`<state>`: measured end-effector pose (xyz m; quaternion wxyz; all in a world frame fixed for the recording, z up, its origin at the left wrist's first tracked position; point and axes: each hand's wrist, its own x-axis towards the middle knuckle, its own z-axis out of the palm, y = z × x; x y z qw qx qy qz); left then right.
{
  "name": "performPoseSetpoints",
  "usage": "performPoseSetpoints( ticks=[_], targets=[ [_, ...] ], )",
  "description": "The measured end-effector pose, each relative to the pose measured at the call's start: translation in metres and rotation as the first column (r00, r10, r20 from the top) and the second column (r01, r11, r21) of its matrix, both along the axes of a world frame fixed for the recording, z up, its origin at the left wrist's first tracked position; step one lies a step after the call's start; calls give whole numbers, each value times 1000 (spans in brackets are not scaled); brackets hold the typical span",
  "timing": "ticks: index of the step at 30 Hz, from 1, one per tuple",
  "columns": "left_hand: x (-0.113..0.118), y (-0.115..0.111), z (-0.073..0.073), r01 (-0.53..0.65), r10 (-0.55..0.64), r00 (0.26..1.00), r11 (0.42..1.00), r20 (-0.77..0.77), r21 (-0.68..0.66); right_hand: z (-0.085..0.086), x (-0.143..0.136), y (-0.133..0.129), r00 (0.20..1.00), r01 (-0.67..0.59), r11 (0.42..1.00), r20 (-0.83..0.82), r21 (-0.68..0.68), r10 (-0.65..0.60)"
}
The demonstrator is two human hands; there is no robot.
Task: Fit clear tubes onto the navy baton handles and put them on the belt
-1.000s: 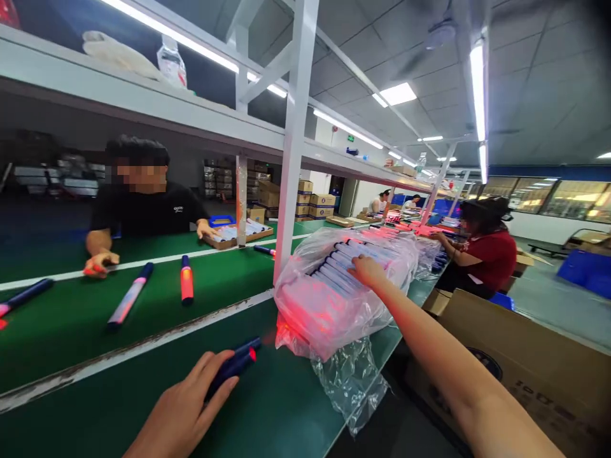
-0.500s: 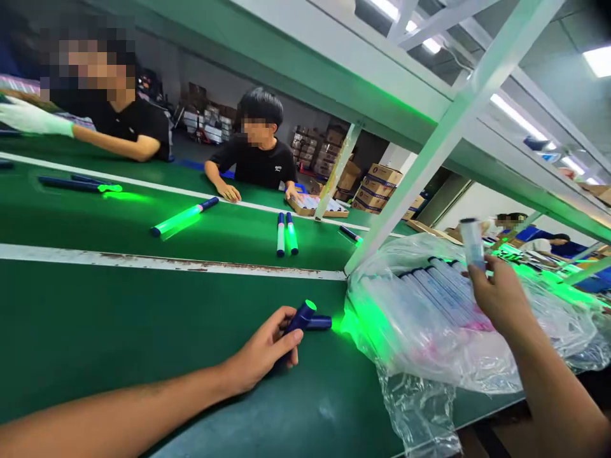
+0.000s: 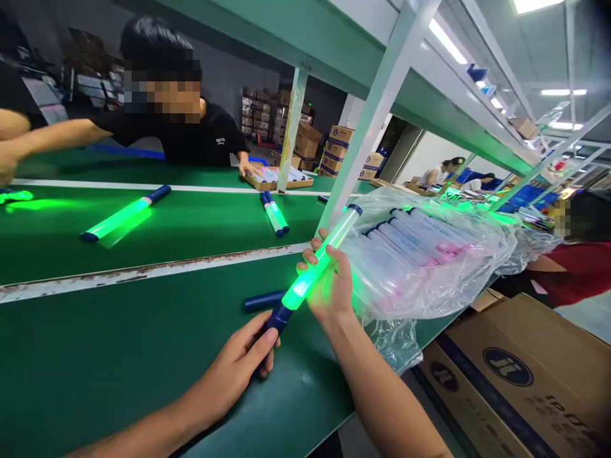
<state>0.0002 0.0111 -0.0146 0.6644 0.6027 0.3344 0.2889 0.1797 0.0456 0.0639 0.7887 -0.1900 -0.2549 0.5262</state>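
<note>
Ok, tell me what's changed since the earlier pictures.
The right hand took a clear tube from the plastic bag and brought it left to meet the handle in the left hand; the tube now glows green. The left hand kept its hold, and the second handle stayed on the table.

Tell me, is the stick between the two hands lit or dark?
Lit: the stick glows green along its tube, and green light falls on the right hand.
</note>
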Motion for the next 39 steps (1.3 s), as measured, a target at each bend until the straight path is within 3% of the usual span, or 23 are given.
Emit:
performPoseSetpoints(
  ticks=[13,23,33,36,39],
  targets=[
    [3,-2,1,34,-36,999,997,-18,-72,1,2,-6,997,-77,997,2,26,77],
    [2,3,8,245,-216,959,958,182,-152,5,2,-12,965,-262,960,48,101,258],
    [-1,-7,2,190,-163,957,978,241,-92,10,-19,-18,964,-238,969,138,73,226],
    [-1,-8,1,216,-202,953,976,224,-40,25,-15,-20,946,-208,970,279,127,166],
    [-4,-6,7,280,-286,949,958,131,66,49,-10,-26,895,-163,948,445,273,25]
  ],
)
